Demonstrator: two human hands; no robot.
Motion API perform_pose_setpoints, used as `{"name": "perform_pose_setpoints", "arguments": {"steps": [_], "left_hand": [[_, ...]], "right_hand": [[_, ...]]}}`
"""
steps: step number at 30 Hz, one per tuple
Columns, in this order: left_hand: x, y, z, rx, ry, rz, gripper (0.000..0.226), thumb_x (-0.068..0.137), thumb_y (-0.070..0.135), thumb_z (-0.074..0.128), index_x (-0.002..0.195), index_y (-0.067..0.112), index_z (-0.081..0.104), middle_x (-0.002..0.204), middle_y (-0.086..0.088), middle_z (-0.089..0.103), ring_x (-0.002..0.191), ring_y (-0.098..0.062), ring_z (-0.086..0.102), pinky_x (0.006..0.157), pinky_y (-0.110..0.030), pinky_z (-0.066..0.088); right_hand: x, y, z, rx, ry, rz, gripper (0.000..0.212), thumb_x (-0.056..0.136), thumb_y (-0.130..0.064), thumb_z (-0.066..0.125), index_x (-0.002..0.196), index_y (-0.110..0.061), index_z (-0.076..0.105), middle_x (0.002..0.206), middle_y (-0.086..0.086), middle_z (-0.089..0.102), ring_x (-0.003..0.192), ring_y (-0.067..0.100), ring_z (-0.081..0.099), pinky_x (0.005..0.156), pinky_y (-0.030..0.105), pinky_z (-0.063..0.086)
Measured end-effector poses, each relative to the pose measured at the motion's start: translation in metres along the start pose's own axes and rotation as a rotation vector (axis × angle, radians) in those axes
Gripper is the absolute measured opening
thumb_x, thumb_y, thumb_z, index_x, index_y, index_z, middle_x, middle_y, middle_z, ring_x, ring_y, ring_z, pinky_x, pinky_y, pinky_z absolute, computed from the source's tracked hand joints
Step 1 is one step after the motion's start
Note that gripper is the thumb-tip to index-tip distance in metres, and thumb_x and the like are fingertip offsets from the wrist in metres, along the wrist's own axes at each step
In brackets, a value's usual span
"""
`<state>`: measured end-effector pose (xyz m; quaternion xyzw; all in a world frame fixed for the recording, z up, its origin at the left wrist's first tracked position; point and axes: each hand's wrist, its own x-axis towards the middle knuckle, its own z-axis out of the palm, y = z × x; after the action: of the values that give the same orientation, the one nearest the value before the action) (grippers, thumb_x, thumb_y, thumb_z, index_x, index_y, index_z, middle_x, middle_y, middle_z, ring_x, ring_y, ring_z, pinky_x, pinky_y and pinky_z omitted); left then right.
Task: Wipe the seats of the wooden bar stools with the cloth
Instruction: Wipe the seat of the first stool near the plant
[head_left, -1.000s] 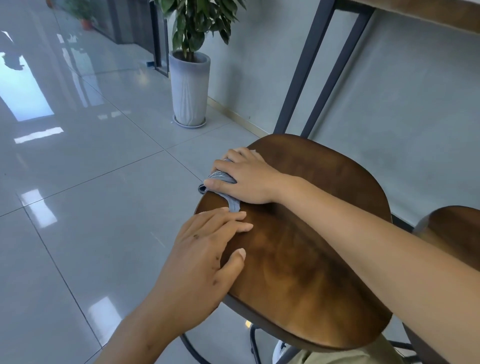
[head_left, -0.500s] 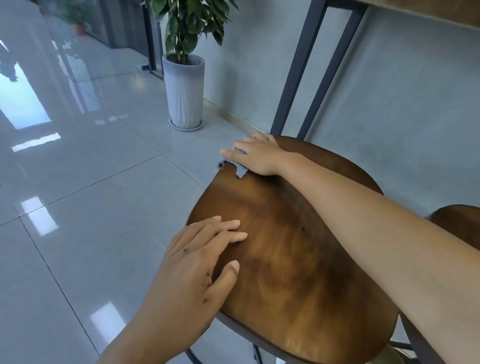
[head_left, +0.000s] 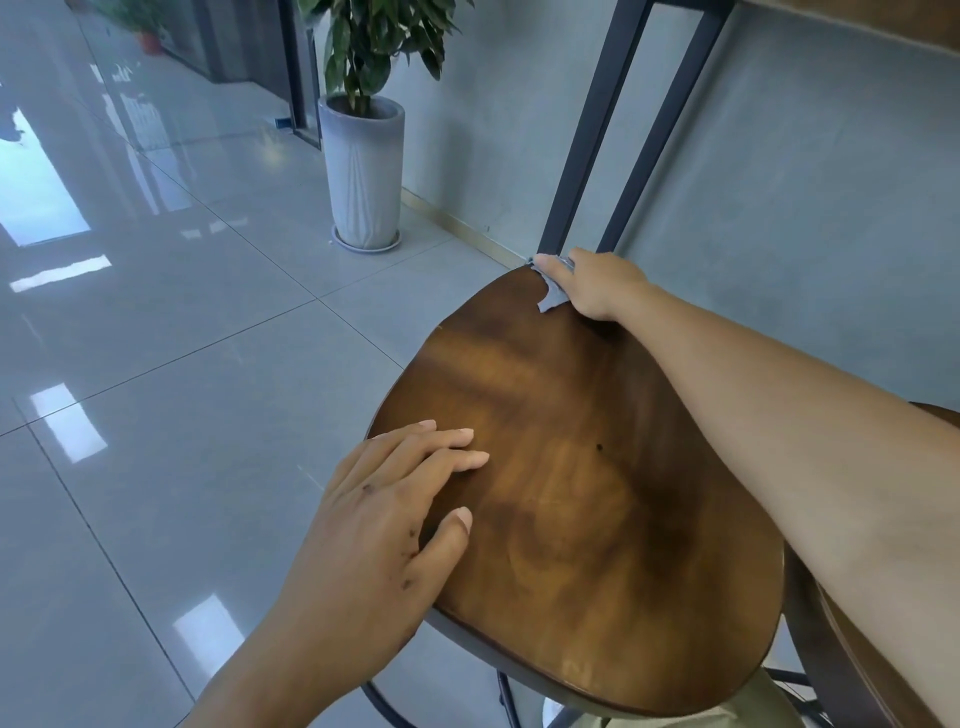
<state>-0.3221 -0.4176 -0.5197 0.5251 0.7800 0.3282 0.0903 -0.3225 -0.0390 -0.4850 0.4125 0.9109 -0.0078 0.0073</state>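
The right hand (head_left: 597, 283) presses the bunched cloth (head_left: 551, 297) at the seat's (head_left: 597, 493) far edge, to wipe there; the left hand (head_left: 395, 499) lies flat, fingers straight, likely steadying the stool.

A glossy grey tiled floor (head_left: 171, 395) fills the left of the frame, carrying a potted plant (head_left: 362, 171) at upper centre and the wooden bar stool (head_left: 587, 499) at lower right, beside the wall.
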Motion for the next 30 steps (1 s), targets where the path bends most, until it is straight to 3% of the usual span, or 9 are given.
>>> {"name": "perform_pose_setpoints", "arguments": {"steps": [4, 9, 13, 16, 20, 24, 30], "left_hand": [[-0.001, 0.001, -0.001, 0.0, -0.007, -0.001, 0.051, 0.09, 0.058, 0.025, 0.132, 0.048, 0.05, 0.142, 0.038, 0.037, 0.14, 0.013, 0.016, 0.108, -0.008, 0.01], [0.001, 0.006, -0.006, -0.052, -0.013, -0.019, 0.049, 0.09, 0.058, 0.028, 0.132, 0.047, 0.051, 0.14, 0.039, 0.039, 0.139, 0.015, 0.016, 0.107, -0.007, 0.012], [0.005, 0.019, -0.014, -0.098, -0.03, -0.044, 0.037, 0.096, 0.048, 0.039, 0.131, 0.044, 0.052, 0.137, 0.034, 0.044, 0.134, 0.003, 0.036, 0.114, -0.024, 0.031], [0.008, 0.037, -0.016, -0.12, -0.027, -0.02, 0.036, 0.095, 0.042, 0.046, 0.13, 0.04, 0.055, 0.132, 0.029, 0.052, 0.122, 0.0, 0.05, 0.105, -0.026, 0.044], [0.011, 0.067, -0.011, -0.137, -0.062, 0.026, 0.033, 0.096, 0.04, 0.049, 0.128, 0.038, 0.056, 0.126, 0.029, 0.054, 0.115, 0.003, 0.053, 0.099, -0.02, 0.045], [0.014, 0.104, 0.004, -0.109, -0.121, 0.084, 0.033, 0.099, 0.04, 0.048, 0.131, 0.039, 0.054, 0.132, 0.028, 0.053, 0.123, 0.004, 0.048, 0.108, -0.023, 0.04], [0.016, 0.154, 0.038, -0.078, -0.218, 0.171, 0.034, 0.101, 0.041, 0.044, 0.135, 0.042, 0.048, 0.134, 0.032, 0.045, 0.124, 0.008, 0.04, 0.105, -0.01, 0.028]], "right_hand": [[-0.01, 0.017, -0.002, -0.162, 0.034, -0.002, 0.053, 0.103, -0.054, 0.031, 0.139, -0.018, 0.043, 0.123, 0.012, 0.058, 0.107, 0.033, 0.056, 0.079, 0.039, 0.047], [-0.028, 0.042, -0.004, -0.23, 0.065, 0.071, 0.046, 0.101, -0.047, 0.043, 0.131, -0.013, 0.046, 0.12, 0.012, 0.06, 0.108, 0.034, 0.059, 0.072, 0.036, 0.042], [-0.046, 0.065, -0.012, -0.203, 0.093, 0.147, 0.043, 0.098, -0.049, 0.053, 0.123, -0.013, 0.05, 0.114, 0.01, 0.064, 0.104, 0.033, 0.062, 0.069, 0.035, 0.038], [-0.066, 0.087, -0.029, -0.132, 0.111, 0.188, 0.044, 0.093, -0.05, 0.062, 0.115, -0.013, 0.051, 0.108, 0.008, 0.064, 0.102, 0.034, 0.061, 0.07, 0.035, 0.039], [-0.101, 0.122, -0.055, -0.076, 0.166, 0.148, 0.035, 0.099, -0.044, 0.054, 0.116, -0.014, 0.053, 0.112, 0.012, 0.062, 0.101, 0.035, 0.059, 0.079, 0.04, 0.05], [-0.135, 0.176, -0.074, 0.078, 0.262, 0.213, 0.048, 0.102, -0.058, 0.031, 0.092, -0.014, 0.048, 0.091, 0.009, 0.058, 0.084, 0.032, 0.052, 0.066, 0.037, 0.037], [-0.207, 0.258, -0.082, 0.272, 0.326, 0.316, 0.051, 0.103, -0.053, 0.035, 0.069, -0.015, 0.039, 0.067, 0.003, 0.046, 0.077, 0.035, 0.051, 0.062, 0.038, 0.03]]}}
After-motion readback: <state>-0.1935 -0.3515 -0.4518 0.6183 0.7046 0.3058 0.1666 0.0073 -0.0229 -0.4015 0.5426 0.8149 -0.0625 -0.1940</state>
